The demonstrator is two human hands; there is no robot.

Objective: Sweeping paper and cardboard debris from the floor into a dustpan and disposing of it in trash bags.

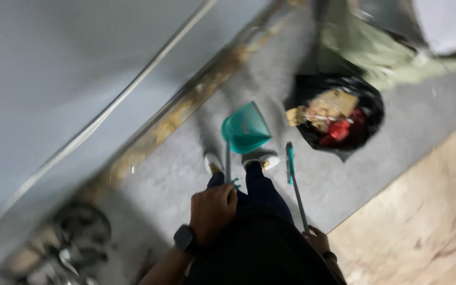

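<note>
A: What was the left hand point(213, 210) doing?

B: It was wrapped tight around the top of the teal dustpan's thin upright handle point(227, 164), fingers curled shut on it. A dark watch point(184, 238) sat on that wrist. The dustpan point(245, 129) itself hung low above the grey floor point(386, 158), just in front of the person's white shoes point(260, 159).

A: And the right hand point(319, 240)?

B: It was closed on the grey pole of the broom point(295, 186), low at the person's side. The fingers were partly hidden, but the grip looked shut. The teal broom head pointed toward the floor, near the black rubbish bag point(364, 112).

A: How would those two have handled?

B: Both looked like light plastic on thin stiff poles, easy for one hand each. I judged the pan would swing on its long handle, so holding it at the very top gave reach but little steadiness. The broom pole seemed smooth and could twist in a loose grip.

A: And the bag?

B: Open, soft and slack, sitting near the edge where grey floor met the pale wooden board point(428, 227), with cardboard and red scraps inside. The picture was blurred, so finer detail was lost.
</note>
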